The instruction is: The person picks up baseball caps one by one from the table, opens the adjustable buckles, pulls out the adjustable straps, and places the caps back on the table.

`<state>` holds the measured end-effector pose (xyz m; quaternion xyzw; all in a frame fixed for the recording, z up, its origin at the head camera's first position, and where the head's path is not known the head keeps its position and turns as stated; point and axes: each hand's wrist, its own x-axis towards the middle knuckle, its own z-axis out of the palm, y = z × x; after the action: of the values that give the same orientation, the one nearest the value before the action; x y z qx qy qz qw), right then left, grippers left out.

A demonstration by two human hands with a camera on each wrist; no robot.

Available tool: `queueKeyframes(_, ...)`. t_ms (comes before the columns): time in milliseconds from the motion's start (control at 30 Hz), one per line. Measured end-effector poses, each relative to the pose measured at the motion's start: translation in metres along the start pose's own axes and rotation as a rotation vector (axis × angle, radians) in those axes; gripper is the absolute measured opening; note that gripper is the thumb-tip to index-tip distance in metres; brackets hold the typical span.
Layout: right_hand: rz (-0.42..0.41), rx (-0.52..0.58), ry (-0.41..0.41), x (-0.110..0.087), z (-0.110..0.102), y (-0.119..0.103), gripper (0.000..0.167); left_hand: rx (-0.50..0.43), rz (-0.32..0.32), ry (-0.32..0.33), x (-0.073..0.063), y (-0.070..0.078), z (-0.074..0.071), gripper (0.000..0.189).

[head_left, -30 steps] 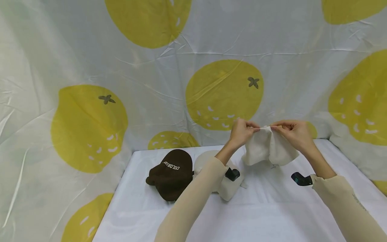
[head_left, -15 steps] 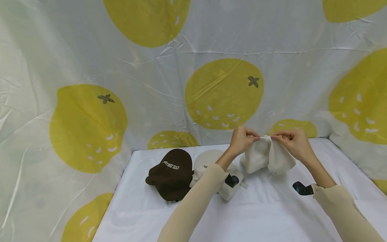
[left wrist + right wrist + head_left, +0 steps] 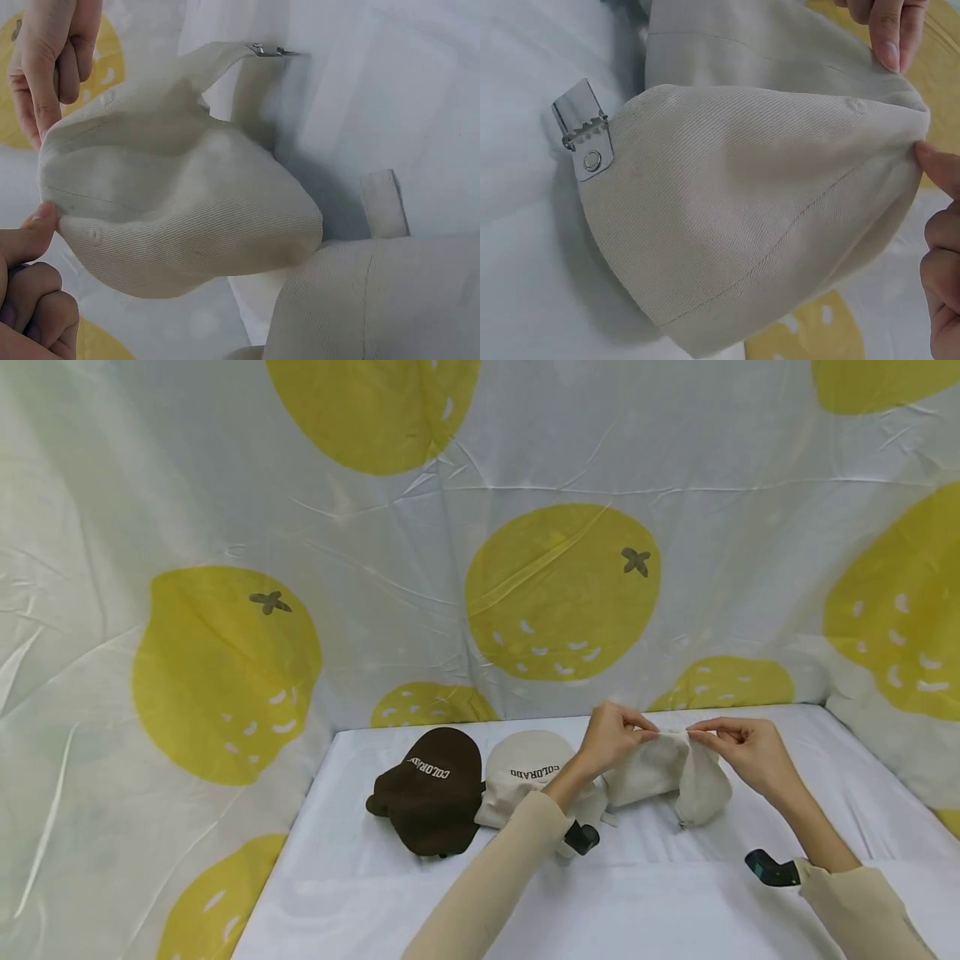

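Note:
A cream cap (image 3: 652, 770) hangs by its top between my two hands, its lower part close over the white table. My left hand (image 3: 609, 739) pinches the fabric on one side. On the other side, thumb and fingers of my right hand (image 3: 752, 752) pinch it a short way off. A metal buckle (image 3: 592, 142) shows at the end of its strap in the right wrist view. Just left of it, a second cream cap (image 3: 525, 756) lettered COLORADO lies on the table, partly behind my left forearm. Further left lies a dark brown cap (image 3: 431, 806) with similar white lettering.
The white-covered table (image 3: 337, 893) meets a pale curtain (image 3: 390, 568) with big yellow lemons at the back and side. Black wrist devices (image 3: 771, 868) stick out from both sleeves. A short fabric strap (image 3: 385, 202) of the second cream cap points toward the held cap.
Both hands have come down with the held cap, lowering it toward the table beside the second cream cap. The brown cap and second cream cap stay in place.

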<state>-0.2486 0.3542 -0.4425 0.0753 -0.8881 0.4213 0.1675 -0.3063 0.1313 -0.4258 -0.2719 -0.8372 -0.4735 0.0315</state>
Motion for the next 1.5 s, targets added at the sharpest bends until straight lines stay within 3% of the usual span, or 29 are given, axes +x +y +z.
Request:
queueKeyframes(400,0.087,0.067,-0.049,-0.021,0.003,0.014,0.028,-0.002,-0.020,-0.046,-0.015,-0.005,0.009,0.004)
queueKeyframes(1000,0.085,0.060,-0.118,-0.034,0.006,0.028,0.025,0.030,-0.016,-0.045,-0.028,-0.018,0.025,0.005)
queueKeyframes(1267,0.106,0.054,-0.134,-0.037,0.008,0.035,0.024,-0.011,-0.064,-0.061,-0.034,-0.018,0.029,0.005)
queueKeyframes(1500,0.112,0.064,-0.143,-0.039,0.007,0.035,0.027,-0.015,-0.046,-0.054,-0.034,-0.019,0.030,0.006)
